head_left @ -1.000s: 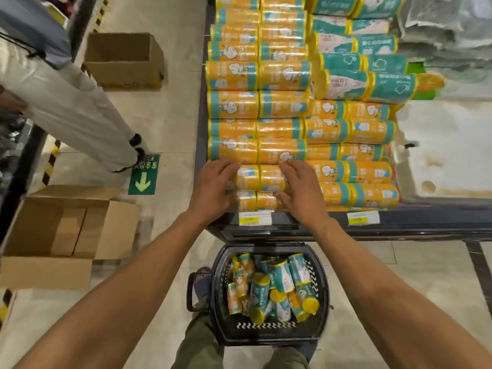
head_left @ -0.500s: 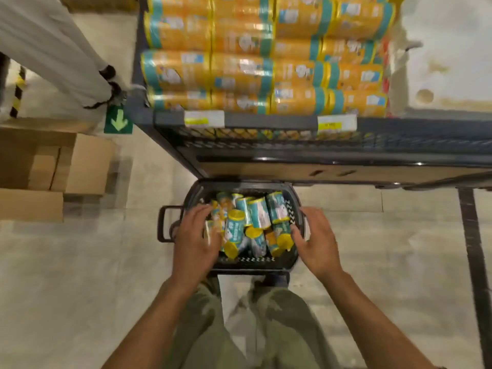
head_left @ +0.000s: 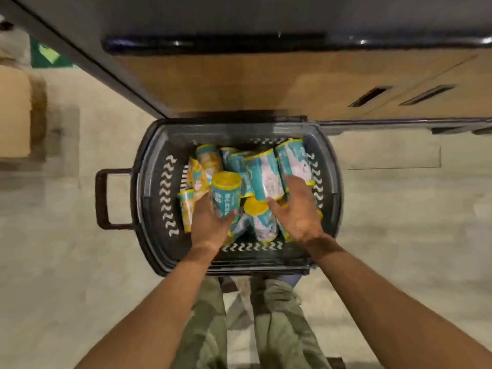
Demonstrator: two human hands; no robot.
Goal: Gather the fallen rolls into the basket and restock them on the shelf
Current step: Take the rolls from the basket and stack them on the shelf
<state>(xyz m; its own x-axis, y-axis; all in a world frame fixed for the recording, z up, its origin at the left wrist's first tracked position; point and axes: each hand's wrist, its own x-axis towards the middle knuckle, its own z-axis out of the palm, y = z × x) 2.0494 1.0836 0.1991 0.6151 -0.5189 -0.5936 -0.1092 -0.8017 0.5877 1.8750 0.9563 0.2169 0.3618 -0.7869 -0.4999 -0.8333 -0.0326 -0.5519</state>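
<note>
A black plastic basket (head_left: 157,209) stands on the floor in front of my feet, holding several teal and yellow rolls (head_left: 262,174). Both my hands are inside it. My left hand (head_left: 209,225) wraps around an upright teal roll with a yellow cap (head_left: 226,194). My right hand (head_left: 299,209) lies over the rolls on the right side, fingers spread and thumb apart, gripping nothing that I can see. Only the dark front edge of the shelf (head_left: 213,43) shows at the top; the stocked rolls on it are out of view.
The shelf's brown base panel (head_left: 266,83) rises directly behind the basket. The basket's handle (head_left: 102,198) sticks out to the left. A cardboard box (head_left: 13,110) and a green floor sign (head_left: 45,55) lie at far left. My legs in green trousers (head_left: 245,323) are below.
My hands left the rolls on the shelf and dropped into the basket. The view tilted down, so the stocked shelf went out of sight. The left hand closed on a teal roll.
</note>
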